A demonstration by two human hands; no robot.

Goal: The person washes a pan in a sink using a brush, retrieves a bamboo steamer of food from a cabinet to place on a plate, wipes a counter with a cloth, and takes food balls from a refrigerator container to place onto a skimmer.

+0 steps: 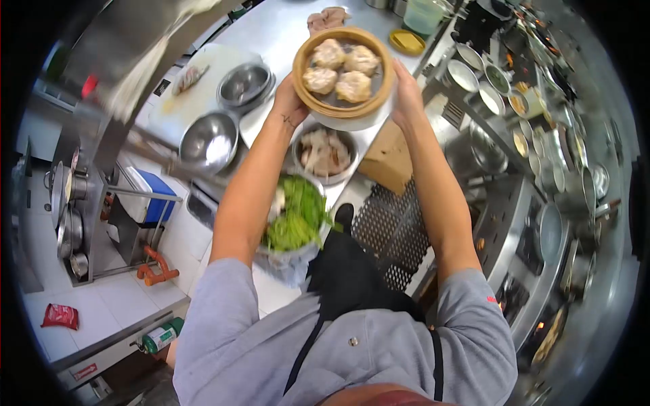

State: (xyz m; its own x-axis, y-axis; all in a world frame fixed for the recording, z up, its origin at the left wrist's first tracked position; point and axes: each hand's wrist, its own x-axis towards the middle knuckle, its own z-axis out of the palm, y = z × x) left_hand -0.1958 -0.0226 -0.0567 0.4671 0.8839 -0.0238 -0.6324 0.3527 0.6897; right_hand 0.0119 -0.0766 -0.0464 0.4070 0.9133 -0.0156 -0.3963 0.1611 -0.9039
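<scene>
A round bamboo steamer is held up in front of me, with several pleated dumplings inside it. Under it shows the rim of a white plate. My left hand grips the left side and my right hand the right side; the fingers are partly hidden beneath. Below the steamer stands a metal bowl of pale raw pieces, perhaps meat or seafood. Nearer to me is a container of green leaves.
Steel bowls and a white cutting board are on the counter to the left. A crumpled pink cloth and a yellow lid lie farther back. To the right are a cardboard box, a perforated floor mat and stoves with pans.
</scene>
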